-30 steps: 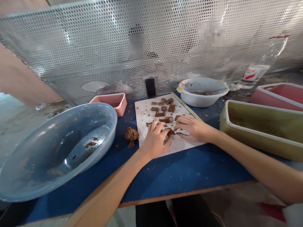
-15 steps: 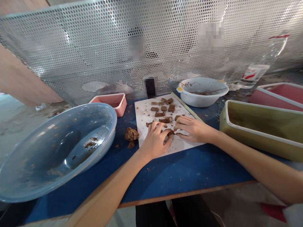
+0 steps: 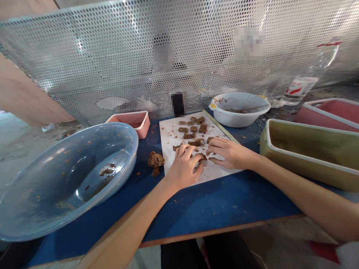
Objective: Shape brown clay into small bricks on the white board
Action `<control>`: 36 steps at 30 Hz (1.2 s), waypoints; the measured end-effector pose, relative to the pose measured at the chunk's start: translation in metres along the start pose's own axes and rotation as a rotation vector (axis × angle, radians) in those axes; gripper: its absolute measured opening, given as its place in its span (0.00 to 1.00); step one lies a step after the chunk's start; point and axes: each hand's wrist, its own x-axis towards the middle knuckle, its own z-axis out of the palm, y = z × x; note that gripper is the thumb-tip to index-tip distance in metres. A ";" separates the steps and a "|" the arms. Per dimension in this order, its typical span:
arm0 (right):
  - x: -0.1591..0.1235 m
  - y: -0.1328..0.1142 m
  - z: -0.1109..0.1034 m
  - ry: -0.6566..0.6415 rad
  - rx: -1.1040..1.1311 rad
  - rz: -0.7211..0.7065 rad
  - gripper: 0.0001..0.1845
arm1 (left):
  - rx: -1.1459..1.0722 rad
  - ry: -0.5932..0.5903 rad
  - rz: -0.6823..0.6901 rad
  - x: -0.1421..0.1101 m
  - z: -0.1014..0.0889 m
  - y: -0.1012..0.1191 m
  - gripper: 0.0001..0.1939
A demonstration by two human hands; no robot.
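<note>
Blue oval basin [image 3: 58, 158], 9 o'clock of white paper sheet [image 3: 215, 174]. My left hand [image 3: 183, 166]: thumb and index arched, narrow gap. My right hand [image 3: 231, 154]: fingers loosely spread, nothing seen in grip. Brown clay-like lump [image 3: 156, 159] off paper, 9 o'clock. Small clay-like piece [image 3: 203, 157] on paper between my hands, 3 o'clock of left index; cannot tell if pinched. Best, I judge: light, even touch, piece supported by paper.

You're in what looks like a rough workshop: brown pieces [image 3: 189, 136] on paper [image 3: 213, 172] mid-frame, your crumb-strewn blue table [image 3: 224, 203] below, perforated metal screen [image 3: 98, 56] across the top.
</note>
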 end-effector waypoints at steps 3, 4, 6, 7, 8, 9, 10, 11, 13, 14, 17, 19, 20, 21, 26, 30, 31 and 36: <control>0.000 0.000 0.001 0.003 -0.015 0.003 0.07 | 0.025 -0.015 0.028 0.000 0.000 0.000 0.09; 0.000 0.000 0.002 0.004 -0.013 0.001 0.07 | 0.032 -0.018 0.030 0.000 0.000 0.000 0.09; 0.001 -0.001 0.002 0.008 -0.008 -0.001 0.07 | 0.041 -0.021 0.033 0.000 0.000 0.000 0.09; 0.001 -0.001 0.003 0.008 -0.005 -0.002 0.07 | 0.043 -0.022 0.032 0.000 0.000 0.000 0.09; 0.001 -0.001 0.003 0.009 -0.003 -0.002 0.06 | 0.044 -0.024 0.031 0.000 0.000 0.000 0.09; 0.001 -0.001 0.003 0.009 -0.002 -0.003 0.06 | 0.046 -0.027 0.030 0.000 0.000 0.000 0.10; 0.001 -0.001 0.003 0.009 -0.002 -0.002 0.06 | 0.047 -0.031 0.029 0.000 0.000 0.000 0.10; 0.001 -0.001 0.002 0.009 -0.003 -0.001 0.07 | 0.048 -0.035 0.029 0.000 -0.001 0.000 0.10; 0.001 -0.001 0.002 0.007 -0.004 0.000 0.07 | 0.048 -0.041 0.028 0.000 -0.001 0.001 0.10; 0.001 -0.002 0.002 0.008 -0.003 0.002 0.07 | 0.048 -0.042 0.028 0.000 -0.001 0.001 0.11; 0.002 -0.003 0.002 0.020 0.014 0.008 0.08 | 0.045 -0.041 0.027 0.000 -0.001 0.001 0.11; 0.002 -0.003 0.002 0.028 0.022 0.013 0.08 | 0.044 -0.041 0.026 0.000 -0.001 0.001 0.11; 0.002 -0.003 0.002 0.029 0.024 0.015 0.08 | 0.044 -0.040 0.027 0.000 -0.001 0.001 0.11; 0.002 -0.003 0.002 0.025 0.025 0.016 0.08 | 0.044 -0.039 0.028 0.000 -0.001 0.001 0.12; 0.001 -0.002 0.001 0.009 0.013 0.012 0.08 | 0.041 -0.037 0.031 0.000 -0.001 0.000 0.12; 0.001 -0.001 0.002 0.021 -0.011 0.016 0.08 | 0.035 -0.037 0.031 -0.001 -0.001 0.000 0.12; 0.001 -0.002 0.002 0.021 -0.010 0.015 0.08 | 0.035 -0.038 0.030 -0.001 -0.001 0.000 0.13; 0.002 -0.003 0.003 0.015 0.012 0.014 0.08 | 0.047 -0.041 0.028 -0.001 0.000 0.000 0.13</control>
